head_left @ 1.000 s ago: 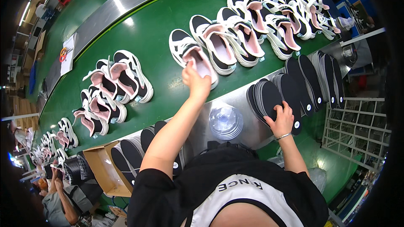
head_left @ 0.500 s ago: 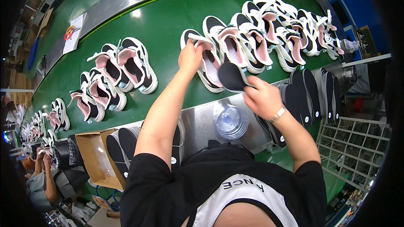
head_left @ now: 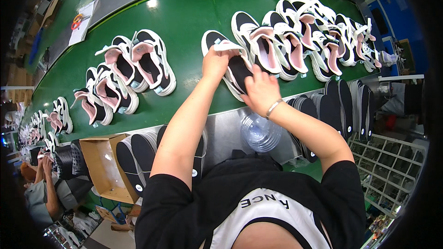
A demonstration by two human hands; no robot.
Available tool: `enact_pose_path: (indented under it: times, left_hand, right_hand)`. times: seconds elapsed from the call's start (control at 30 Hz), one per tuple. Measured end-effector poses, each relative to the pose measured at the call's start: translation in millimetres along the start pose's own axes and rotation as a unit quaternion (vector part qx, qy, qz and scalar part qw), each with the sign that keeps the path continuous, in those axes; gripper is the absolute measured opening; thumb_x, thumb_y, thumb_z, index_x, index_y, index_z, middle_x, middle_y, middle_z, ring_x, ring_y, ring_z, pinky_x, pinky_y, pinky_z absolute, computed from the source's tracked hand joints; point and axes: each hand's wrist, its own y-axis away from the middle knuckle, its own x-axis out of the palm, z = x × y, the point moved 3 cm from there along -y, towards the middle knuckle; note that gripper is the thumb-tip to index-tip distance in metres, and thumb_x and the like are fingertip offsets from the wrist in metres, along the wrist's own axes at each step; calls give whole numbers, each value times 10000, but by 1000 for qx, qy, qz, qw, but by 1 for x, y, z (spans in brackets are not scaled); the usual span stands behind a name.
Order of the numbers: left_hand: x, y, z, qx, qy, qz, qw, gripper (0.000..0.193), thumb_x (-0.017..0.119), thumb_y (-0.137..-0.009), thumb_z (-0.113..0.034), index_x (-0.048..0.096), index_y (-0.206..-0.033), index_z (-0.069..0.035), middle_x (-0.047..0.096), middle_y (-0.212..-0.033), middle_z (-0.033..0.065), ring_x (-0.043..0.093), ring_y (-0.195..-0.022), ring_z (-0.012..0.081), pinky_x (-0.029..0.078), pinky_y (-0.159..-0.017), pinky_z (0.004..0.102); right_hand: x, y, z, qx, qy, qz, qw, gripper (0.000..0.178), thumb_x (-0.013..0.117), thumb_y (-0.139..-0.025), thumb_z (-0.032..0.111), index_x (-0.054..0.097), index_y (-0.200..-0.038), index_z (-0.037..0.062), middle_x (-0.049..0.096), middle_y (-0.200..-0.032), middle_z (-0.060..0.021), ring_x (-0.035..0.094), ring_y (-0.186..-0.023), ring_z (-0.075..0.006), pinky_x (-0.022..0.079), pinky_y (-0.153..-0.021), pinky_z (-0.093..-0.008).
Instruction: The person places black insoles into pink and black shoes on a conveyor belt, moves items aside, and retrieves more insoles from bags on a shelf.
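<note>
A white and black sneaker with a pink lining (head_left: 213, 38) stands on the green table in front of me. My left hand (head_left: 215, 63) is closed on its tongue and holds the opening wide. Inside the shoe lies a black insole (head_left: 238, 70), toe end forward. My right hand (head_left: 263, 90) is at the heel, its fingers curled over the shoe's edge onto the insole. Those fingers partly hide the insole's heel end. Another sneaker (head_left: 266, 50) of the same kind stands close on the right.
More sneakers (head_left: 295, 48) crowd the right; a separate group (head_left: 150, 67) stands left. Stacked black insoles (head_left: 332, 106) line the near edge beside a clear plastic container (head_left: 260, 132). An open cardboard box (head_left: 106, 168) and a wire rack (head_left: 392, 170) flank me. Another person (head_left: 44, 193) works far left.
The insole has gone from outside the heel into the sneaker. My right hand has moved left and forward with it. My left hand still holds the tongue.
</note>
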Motion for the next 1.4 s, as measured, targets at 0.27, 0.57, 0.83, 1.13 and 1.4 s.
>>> enact_pose_path:
  times: [0.27,0.57,0.83,1.13,1.4]
  left_hand:
    - [-3,27,-20,-6,-138,-5,990,618,584,-549,-20,346,-1115,55,521,-982,196,531,-913,251,443,-738,296]
    - [-9,39,-7,-83,56,41,994,512,561,-573,-4,421,-1062,55,515,-932,133,511,-832,199,424,-713,272]
    - [-12,37,2,-63,69,10,996,416,572,-562,-19,497,-964,57,556,-827,103,538,-738,173,438,-665,259]
    - [-7,40,-6,-50,8,3,999,431,563,-559,-35,496,-973,61,555,-863,127,537,-774,190,430,-682,271]
    - [-8,38,1,4,-40,-59,997,403,546,-569,-86,527,-944,59,528,-926,225,517,-880,327,406,-778,351]
  right_hand:
    - [0,-12,-1,-38,19,120,992,131,507,-685,120,612,-745,69,571,-796,-95,562,-757,-237,461,-611,-347]
    - [61,-58,1,24,-82,170,982,293,405,-803,259,614,-774,56,586,-835,-140,578,-763,-259,422,-763,-364]
    - [56,-80,11,-121,130,370,912,363,356,-772,257,475,-1085,118,490,-1088,-136,429,-1051,-235,191,-928,-367]
    - [21,-74,11,-43,1,258,965,299,416,-732,220,524,-959,58,539,-1002,-122,523,-927,-212,396,-794,-298]
    - [41,-45,2,-92,16,432,897,284,484,-701,137,575,-961,72,578,-975,-121,544,-929,-234,252,-883,-474]
